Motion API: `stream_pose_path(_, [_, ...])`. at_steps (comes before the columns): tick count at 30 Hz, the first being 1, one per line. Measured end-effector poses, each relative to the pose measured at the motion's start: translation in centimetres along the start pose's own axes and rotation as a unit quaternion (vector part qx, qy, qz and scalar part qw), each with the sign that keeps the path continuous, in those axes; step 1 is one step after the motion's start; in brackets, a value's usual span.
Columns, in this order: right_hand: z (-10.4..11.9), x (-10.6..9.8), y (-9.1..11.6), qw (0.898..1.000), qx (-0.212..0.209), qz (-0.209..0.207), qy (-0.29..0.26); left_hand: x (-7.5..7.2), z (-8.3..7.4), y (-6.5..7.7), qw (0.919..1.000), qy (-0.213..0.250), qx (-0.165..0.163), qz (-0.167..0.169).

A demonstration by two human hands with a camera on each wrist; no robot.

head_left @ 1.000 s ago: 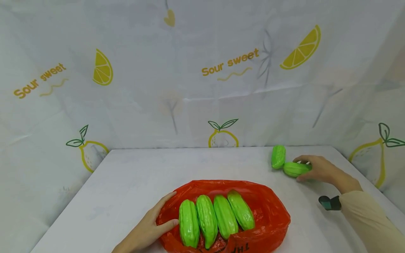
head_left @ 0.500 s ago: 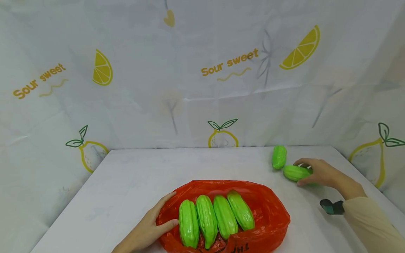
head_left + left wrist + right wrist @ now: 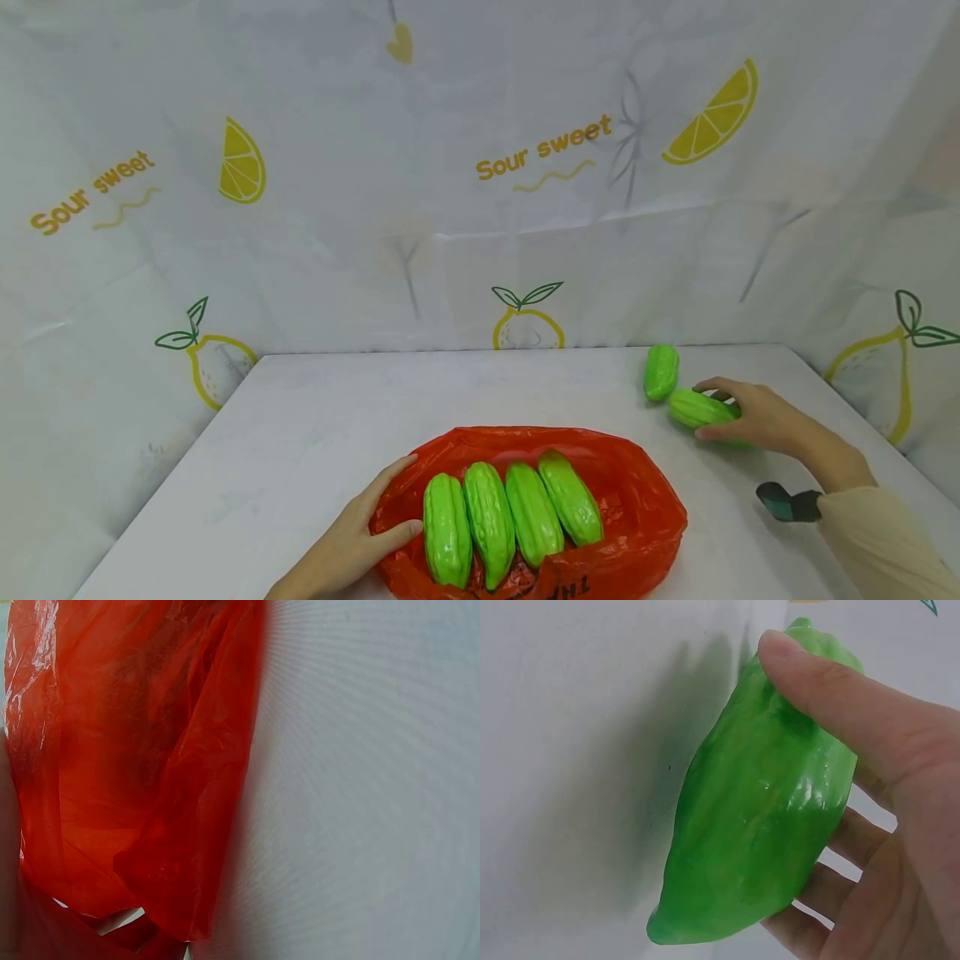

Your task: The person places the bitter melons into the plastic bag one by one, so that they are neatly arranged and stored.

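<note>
My right hand grips a glossy green ribbed bitter melon at the right of the table, thumb on the near side and fingers on the far side. In the right wrist view this bitter melon fills the middle, its pointed end free, its shadow on the white surface beside it. Another bitter melon lies just behind it. My left hand holds the left rim of a red plastic bag, thumb inside the rim. Several bitter melons lie side by side in the bag. The left wrist view shows mostly the bag's red side.
The white table ends at a hanging white cloth printed with lemons and lettering. A dark wrist-worn piece sticks out by the right sleeve, over the table's right side.
My right hand has shifted slightly toward me, and its bitter melon has turned and come apart from the one behind it. The left hand and bag stay put.
</note>
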State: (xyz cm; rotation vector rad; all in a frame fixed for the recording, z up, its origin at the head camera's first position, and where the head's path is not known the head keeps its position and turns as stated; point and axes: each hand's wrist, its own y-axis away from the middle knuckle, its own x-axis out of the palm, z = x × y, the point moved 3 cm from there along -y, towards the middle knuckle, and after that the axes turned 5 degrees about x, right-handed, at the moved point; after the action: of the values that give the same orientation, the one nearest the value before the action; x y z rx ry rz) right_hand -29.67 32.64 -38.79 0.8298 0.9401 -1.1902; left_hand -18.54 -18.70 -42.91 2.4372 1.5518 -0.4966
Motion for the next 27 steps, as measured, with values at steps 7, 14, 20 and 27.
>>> stream_pose_path(7, [0.5, 0.1, 0.5, 1.0, -0.007, -0.018, -0.002, 0.0, 0.0, 0.0, 1.0, -0.009, -0.002, -0.003])
stream_pose_path(14, [1.0, 0.0, 1.1, 0.999, -0.015, -0.029, -0.007, 0.0, 0.0, 0.0, 0.9998, -0.02, -0.002, -0.004])
stream_pose_path(20, [1.6, 0.1, 1.4, 0.999, -0.012, -0.033, -0.015, 0.0, 0.0, 0.0, 0.9999, -0.014, -0.001, -0.003])
stream_pose_path(27, [2.2, 0.2, 1.7, 0.999, -0.008, -0.028, -0.029, 0.0, 0.0, 0.0, 0.9999, -0.013, 0.0, -0.005])
